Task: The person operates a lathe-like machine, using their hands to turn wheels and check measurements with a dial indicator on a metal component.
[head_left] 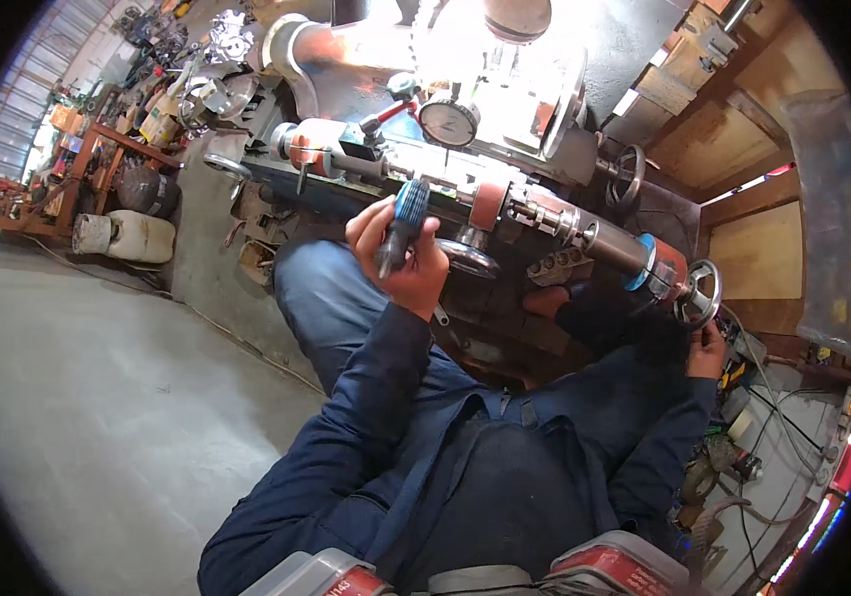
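My left hand [401, 258] grips a dark tool with a ribbed blue end [412, 204], held upright in front of the machine's shaft assembly [366, 165]. A round dial gauge [445, 123] on a red-and-black holder [379, 117] stands just above it. To the right, my right hand [704, 348] grips the lower edge of a chrome handwheel [709, 288] at the end of a steel cylinder [609, 244] with red and blue fittings. Another handwheel [470, 258] sits behind my left hand, partly hidden.
A cluttered wooden rack [68, 194], a white jug [138, 238] and piled metal parts [209, 99] are at the left. Wooden panels [748, 253] and cables line the right. My bent legs are under the machine, and a cord crosses the grey floor [98, 377].
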Tool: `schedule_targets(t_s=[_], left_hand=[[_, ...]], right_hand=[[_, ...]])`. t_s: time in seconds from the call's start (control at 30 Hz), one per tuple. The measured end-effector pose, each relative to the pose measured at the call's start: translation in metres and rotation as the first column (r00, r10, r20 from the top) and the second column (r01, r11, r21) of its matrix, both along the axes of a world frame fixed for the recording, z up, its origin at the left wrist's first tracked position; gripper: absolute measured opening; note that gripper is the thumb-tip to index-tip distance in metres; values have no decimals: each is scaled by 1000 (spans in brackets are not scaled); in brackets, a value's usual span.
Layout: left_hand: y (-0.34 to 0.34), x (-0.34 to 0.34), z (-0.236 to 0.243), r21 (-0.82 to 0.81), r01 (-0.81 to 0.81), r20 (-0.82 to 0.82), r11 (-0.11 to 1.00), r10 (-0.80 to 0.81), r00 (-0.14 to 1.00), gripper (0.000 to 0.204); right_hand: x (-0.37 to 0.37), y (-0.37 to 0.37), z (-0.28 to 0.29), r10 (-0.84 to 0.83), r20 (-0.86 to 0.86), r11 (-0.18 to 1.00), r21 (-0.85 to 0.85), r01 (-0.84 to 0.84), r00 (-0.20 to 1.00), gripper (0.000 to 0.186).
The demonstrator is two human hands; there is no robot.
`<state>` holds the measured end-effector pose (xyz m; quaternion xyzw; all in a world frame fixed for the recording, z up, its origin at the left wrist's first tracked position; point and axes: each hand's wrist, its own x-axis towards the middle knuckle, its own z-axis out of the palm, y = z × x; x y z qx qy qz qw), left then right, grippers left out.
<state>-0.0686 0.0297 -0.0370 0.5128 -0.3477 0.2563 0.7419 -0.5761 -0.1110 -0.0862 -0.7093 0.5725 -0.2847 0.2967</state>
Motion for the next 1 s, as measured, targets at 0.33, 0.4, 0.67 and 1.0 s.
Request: schedule_targets(t_s=[0.33,0.4,0.67,1.0], left_hand=[[23,6,1,198,-24,45,980,15,999,49],[26,11,-2,208,-29,12,978,27,1000,49],[22,4,-2,177,27,-25,984,-23,999,48],[21,5,-3,155,51,-26,987,-47,999,46]], right_hand=[[1,6,21,-10,-29,1000,-18,10,1000,31],[11,6,61,145,-97,989,23,-143,985,31],[34,-71,57,-61,69,997,-50,64,996,30],[19,-37,55,256,-523,939,333,-81,813,25]])
